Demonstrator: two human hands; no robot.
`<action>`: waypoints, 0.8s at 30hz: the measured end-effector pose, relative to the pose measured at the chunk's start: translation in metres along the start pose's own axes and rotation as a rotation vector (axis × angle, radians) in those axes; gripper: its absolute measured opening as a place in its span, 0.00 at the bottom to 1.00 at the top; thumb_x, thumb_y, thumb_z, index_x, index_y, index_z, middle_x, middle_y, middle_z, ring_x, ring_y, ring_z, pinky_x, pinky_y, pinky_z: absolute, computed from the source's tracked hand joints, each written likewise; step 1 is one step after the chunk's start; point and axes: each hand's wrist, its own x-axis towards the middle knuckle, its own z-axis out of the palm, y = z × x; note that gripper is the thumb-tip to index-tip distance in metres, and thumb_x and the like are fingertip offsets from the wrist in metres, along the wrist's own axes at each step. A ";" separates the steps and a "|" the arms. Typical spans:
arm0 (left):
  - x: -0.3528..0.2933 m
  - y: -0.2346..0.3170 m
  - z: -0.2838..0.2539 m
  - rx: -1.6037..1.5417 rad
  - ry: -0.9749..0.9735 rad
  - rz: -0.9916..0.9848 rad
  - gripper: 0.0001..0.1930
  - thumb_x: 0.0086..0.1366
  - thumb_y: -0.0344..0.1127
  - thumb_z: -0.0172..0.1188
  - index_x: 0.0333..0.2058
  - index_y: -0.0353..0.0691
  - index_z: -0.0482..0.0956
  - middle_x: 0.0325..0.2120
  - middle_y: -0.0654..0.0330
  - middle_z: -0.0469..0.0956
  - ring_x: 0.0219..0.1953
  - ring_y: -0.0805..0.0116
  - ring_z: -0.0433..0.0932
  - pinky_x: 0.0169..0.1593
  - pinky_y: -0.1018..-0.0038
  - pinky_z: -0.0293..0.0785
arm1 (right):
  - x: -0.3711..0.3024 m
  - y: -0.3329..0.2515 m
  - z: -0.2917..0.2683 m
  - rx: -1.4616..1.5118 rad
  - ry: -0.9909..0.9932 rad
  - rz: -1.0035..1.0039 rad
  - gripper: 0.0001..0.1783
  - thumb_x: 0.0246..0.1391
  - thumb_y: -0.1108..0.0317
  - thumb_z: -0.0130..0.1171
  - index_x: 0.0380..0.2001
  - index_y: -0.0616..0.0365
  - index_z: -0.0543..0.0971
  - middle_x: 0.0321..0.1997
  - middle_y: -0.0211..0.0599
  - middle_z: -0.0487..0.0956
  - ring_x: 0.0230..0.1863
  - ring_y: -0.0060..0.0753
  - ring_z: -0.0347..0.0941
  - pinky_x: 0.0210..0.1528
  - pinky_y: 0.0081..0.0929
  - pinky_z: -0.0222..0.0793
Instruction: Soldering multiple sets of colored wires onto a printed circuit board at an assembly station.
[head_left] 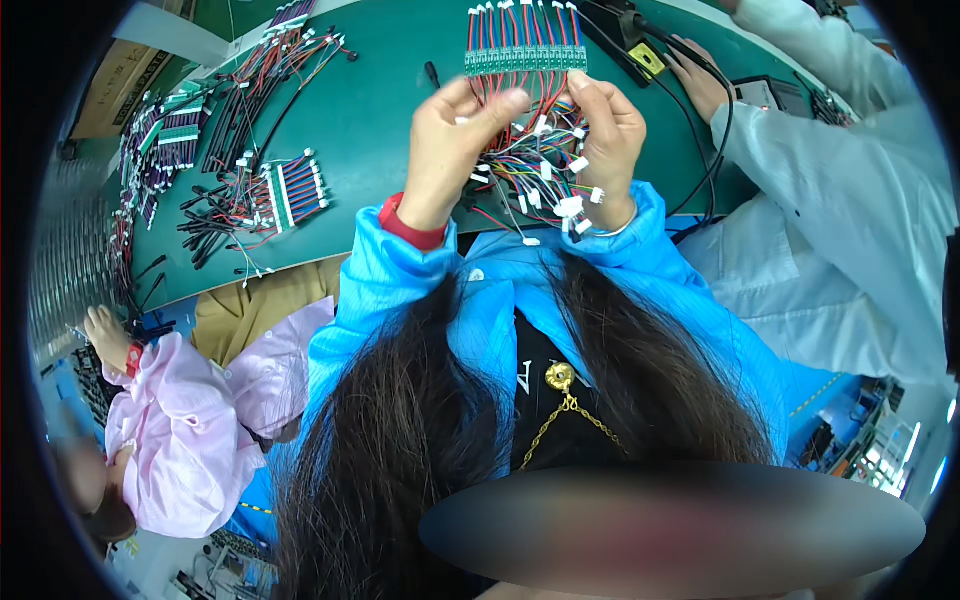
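A strip of small green circuit boards (525, 61) is held over the table in front of me, with red, blue and black wires standing up from its far edge to white plugs. My right hand (610, 135) pinches the strip's right end between thumb and fingers. At the left end, the fingers of my left hand (445, 150) are curled, its thumb lying across the red and black wires just below the boards. A tangled bundle of coloured wires with white connectors (540, 175) hangs between my hands. The tips of the left fingers are partly hidden.
Another wired board strip (283, 195) lies on the green table (370, 110) to the left, with more board and cable piles (180, 135) beyond it. A black cable (715, 150) runs down the right side. Co-workers sit close on both sides; one's hand (700, 80) rests at right.
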 end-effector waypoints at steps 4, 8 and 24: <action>-0.018 -0.001 0.005 0.016 0.066 0.096 0.09 0.63 0.33 0.66 0.39 0.35 0.82 0.31 0.63 0.83 0.28 0.80 0.77 0.33 0.82 0.73 | -0.012 -0.002 0.000 -0.078 -0.138 -0.042 0.06 0.58 0.72 0.63 0.31 0.64 0.83 0.27 0.29 0.81 0.31 0.16 0.75 0.35 0.15 0.70; -0.020 0.013 -0.010 0.028 0.105 0.017 0.06 0.65 0.34 0.64 0.34 0.37 0.81 0.26 0.65 0.81 0.20 0.84 0.70 0.24 0.84 0.63 | 0.022 -0.002 -0.032 0.043 -0.111 -0.023 0.12 0.60 0.67 0.62 0.43 0.63 0.79 0.38 0.38 0.82 0.37 0.26 0.80 0.41 0.23 0.77; -0.025 0.046 -0.055 0.101 -0.099 -0.224 0.14 0.68 0.44 0.61 0.32 0.38 0.81 0.22 0.67 0.79 0.19 0.84 0.72 0.23 0.84 0.66 | 0.133 -0.016 -0.112 -0.813 0.060 -0.363 0.12 0.53 0.65 0.66 0.37 0.64 0.81 0.33 0.40 0.84 0.33 0.31 0.81 0.34 0.22 0.75</action>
